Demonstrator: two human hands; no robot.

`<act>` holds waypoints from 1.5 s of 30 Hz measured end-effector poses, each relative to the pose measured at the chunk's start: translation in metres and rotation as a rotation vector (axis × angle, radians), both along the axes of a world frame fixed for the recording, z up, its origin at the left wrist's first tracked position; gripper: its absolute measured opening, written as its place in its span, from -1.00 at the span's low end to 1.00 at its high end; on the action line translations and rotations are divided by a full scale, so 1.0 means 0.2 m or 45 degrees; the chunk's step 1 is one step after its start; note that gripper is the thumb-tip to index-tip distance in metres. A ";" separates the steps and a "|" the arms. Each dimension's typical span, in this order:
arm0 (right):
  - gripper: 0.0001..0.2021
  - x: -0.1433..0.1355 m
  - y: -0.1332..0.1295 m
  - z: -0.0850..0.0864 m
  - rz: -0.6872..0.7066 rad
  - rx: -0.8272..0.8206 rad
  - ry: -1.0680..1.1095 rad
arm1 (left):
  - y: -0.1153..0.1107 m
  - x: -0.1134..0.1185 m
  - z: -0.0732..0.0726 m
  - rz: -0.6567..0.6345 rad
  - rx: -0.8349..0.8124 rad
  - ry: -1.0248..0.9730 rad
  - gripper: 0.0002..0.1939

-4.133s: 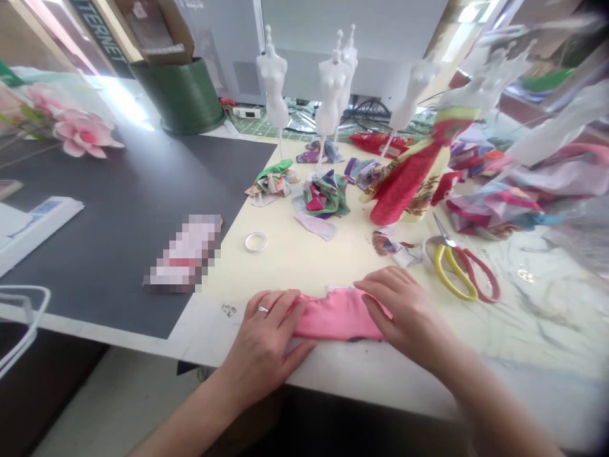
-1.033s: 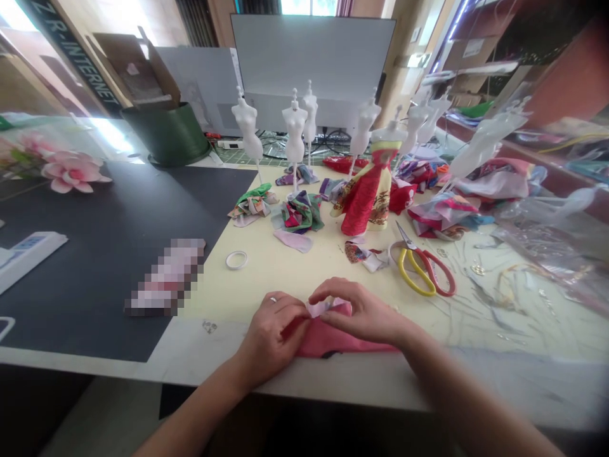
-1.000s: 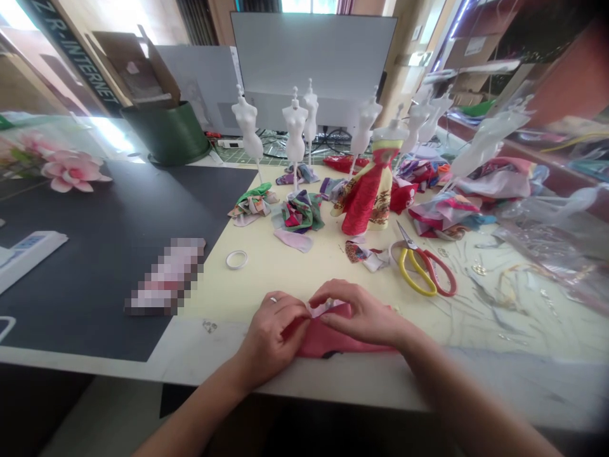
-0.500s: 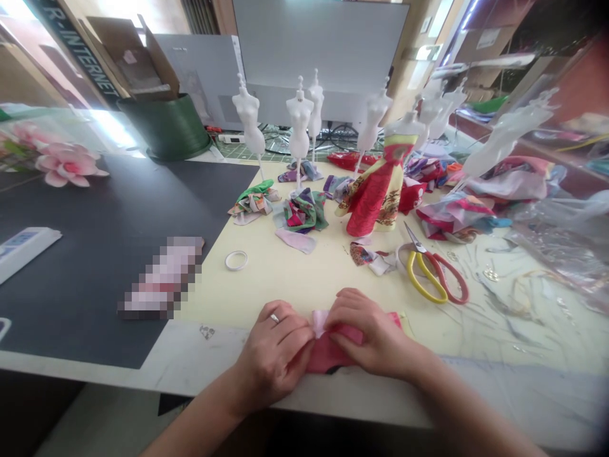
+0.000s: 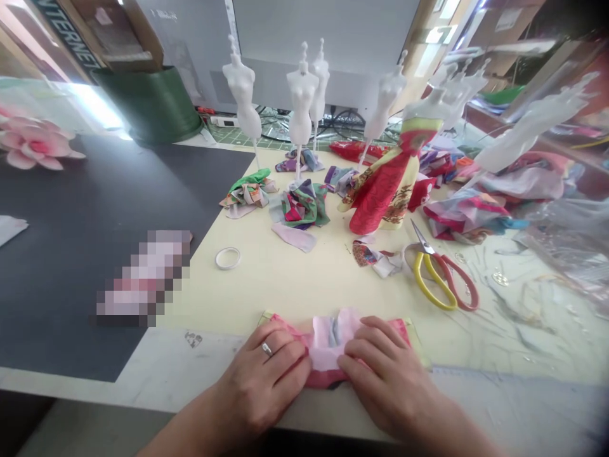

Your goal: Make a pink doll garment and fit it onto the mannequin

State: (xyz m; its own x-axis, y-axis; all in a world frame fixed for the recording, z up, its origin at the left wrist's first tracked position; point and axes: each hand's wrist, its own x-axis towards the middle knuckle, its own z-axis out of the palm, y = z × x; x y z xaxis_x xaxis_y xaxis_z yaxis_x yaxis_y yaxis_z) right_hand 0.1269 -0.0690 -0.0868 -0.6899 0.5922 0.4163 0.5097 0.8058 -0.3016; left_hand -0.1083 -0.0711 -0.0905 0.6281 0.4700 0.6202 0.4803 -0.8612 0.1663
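Observation:
A pink and red cloth piece (image 5: pixel 328 357) with a pale pink flap and yellowish-green ends lies at the table's near edge. My left hand (image 5: pixel 273 368), with a ring on one finger, closes on its left part. On the right part, my right hand (image 5: pixel 380 362) has its fingers bent together, pinching the cloth beside the pale flap. The flap spreads between both hands, with a greyish strip at its middle. Scissors (image 5: pixel 440 273) with one yellow and one red handle lie beyond my right hand, blades pointing away.
White mannequins (image 5: pixel 301 108) stand at the back, one wearing a red and yellow dress (image 5: pixel 375 190). Fabric scraps (image 5: pixel 304 206) lie around their bases. A roll of tape (image 5: pixel 228 258) is left of centre. A dark mat (image 5: pixel 157 171) covers the left side, near a green pot (image 5: pixel 152 105).
My hands have moved apart, with the right one shifted right and down. More of the cloth and its pale flap now shows between them. The camera view has shifted.

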 end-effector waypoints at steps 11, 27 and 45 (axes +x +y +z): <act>-0.81 0.00 0.03 0.03 -0.019 -0.135 0.031 | 0.01 0.02 0.01 0.027 -0.106 -0.056 -0.78; -0.89 -0.15 0.09 0.13 -0.151 -0.705 0.319 | 0.02 0.10 0.05 0.225 -0.448 -0.289 -0.88; -0.90 -0.17 0.12 0.06 -0.382 -0.826 0.465 | 0.02 0.14 0.06 0.424 -0.236 -0.289 -0.91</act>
